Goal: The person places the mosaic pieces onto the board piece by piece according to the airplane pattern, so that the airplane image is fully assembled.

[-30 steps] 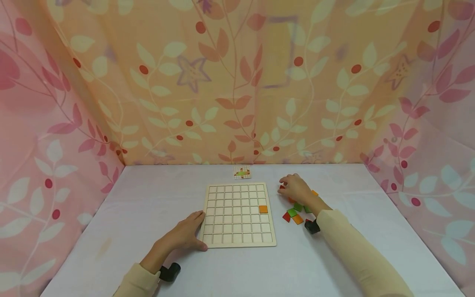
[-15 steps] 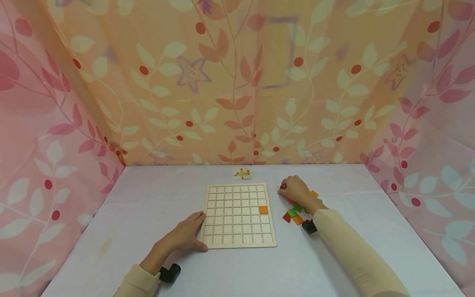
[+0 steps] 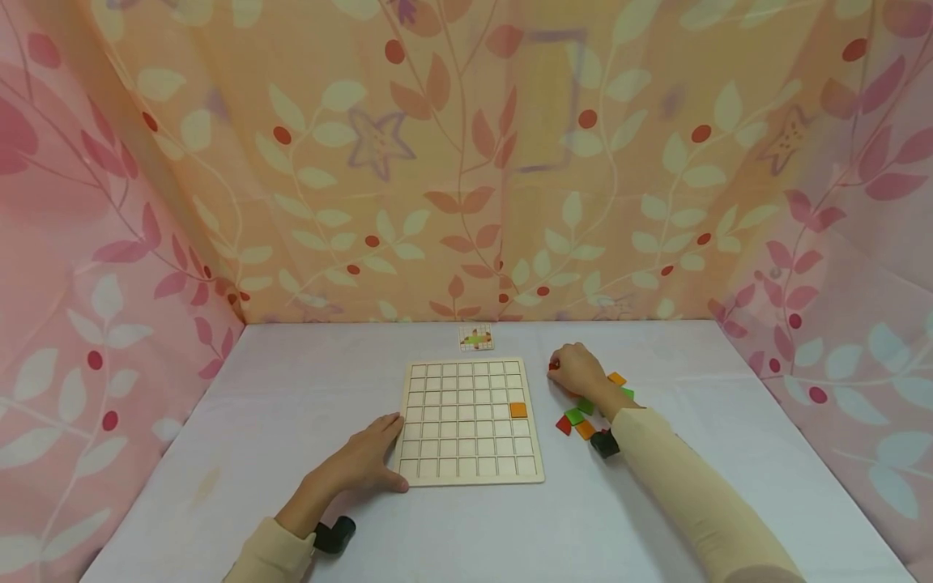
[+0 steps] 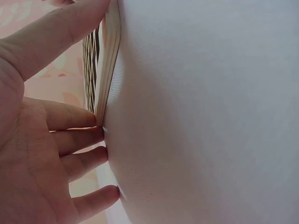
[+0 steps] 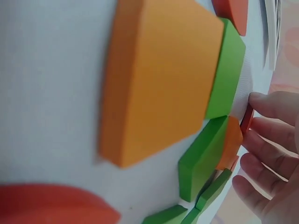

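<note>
A pale wooden grid board (image 3: pixel 466 445) lies mid-table, with one orange square tile (image 3: pixel 518 410) in a cell near its right edge. My left hand (image 3: pixel 359 459) rests at the board's left side, thumb by the near corner and fingers fairly straight; the left wrist view shows fingertips touching the board's edge (image 4: pixel 110 60) and the cloth. Beyond the right side of the board, my right hand (image 3: pixel 581 374) pinches a small red tile (image 3: pixel 554 366) between thumb and fingers. In the right wrist view this red tile (image 5: pixel 247 118) shows edge-on, low over the cloth.
Loose tiles lie under and near my right forearm: a green tile (image 3: pixel 573 417), a red triangle (image 3: pixel 564 424), an orange tile (image 3: pixel 585 430) and several others. A small pattern card (image 3: pixel 476 338) lies behind the board. Patterned fabric (image 3: pixel 466 202) hangs around the white-covered table.
My right hand has closed its fingers around the red tile and shifted slightly, the forearm moving a little left. The left hand and the board stay in place.
</note>
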Demonstrator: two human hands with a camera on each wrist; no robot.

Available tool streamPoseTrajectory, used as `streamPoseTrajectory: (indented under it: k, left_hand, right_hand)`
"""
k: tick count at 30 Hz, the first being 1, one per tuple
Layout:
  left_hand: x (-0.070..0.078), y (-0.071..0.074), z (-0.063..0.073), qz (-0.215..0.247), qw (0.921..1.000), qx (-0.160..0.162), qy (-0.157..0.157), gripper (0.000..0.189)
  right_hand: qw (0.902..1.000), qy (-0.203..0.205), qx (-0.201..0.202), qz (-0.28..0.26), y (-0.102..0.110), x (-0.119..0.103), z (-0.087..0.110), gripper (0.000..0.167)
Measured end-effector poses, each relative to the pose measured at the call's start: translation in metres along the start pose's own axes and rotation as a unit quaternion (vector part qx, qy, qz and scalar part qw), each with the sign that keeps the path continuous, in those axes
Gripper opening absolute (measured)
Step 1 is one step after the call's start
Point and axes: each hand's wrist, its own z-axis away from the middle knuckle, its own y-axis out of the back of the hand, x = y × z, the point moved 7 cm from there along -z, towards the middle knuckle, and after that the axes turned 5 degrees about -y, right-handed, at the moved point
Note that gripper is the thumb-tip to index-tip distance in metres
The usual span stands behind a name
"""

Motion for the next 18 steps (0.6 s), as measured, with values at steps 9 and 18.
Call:
streamPoseTrajectory:
  k: [9,18]
  left_hand:
    - [0.001,0.0,0.0,-0.003,1.0,0.002,-0.007,0.106]
    - [0.0,0.0,0.0,-0.001,1.0,0.004,-0.007,0.106]
  right_hand:
    - [0.9988,0.011,0.01,-0.047,0.0,0.007,0.001,0.027]
    - [0.989,-0.01,-0.006,-0.148,0.008,0.016,0.009,0.03]
